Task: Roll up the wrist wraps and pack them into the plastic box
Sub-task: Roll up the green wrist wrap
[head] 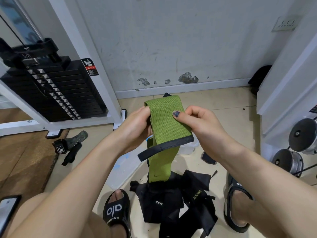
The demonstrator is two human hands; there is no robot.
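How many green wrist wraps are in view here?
1: the green wrist wrap is held up between the left hand and right hand, its tail hanging down. Others could be hidden under the black wraps on the floor.

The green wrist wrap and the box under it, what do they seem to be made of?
The green wrist wrap, held by both hands, looks like matte woven elastic fabric: a fine mesh-like weave shows, and it bends softly. Its black end edge seems stitched binding. The plastic box looks like translucent, slightly glossy plastic, since the floor shows faintly through it.
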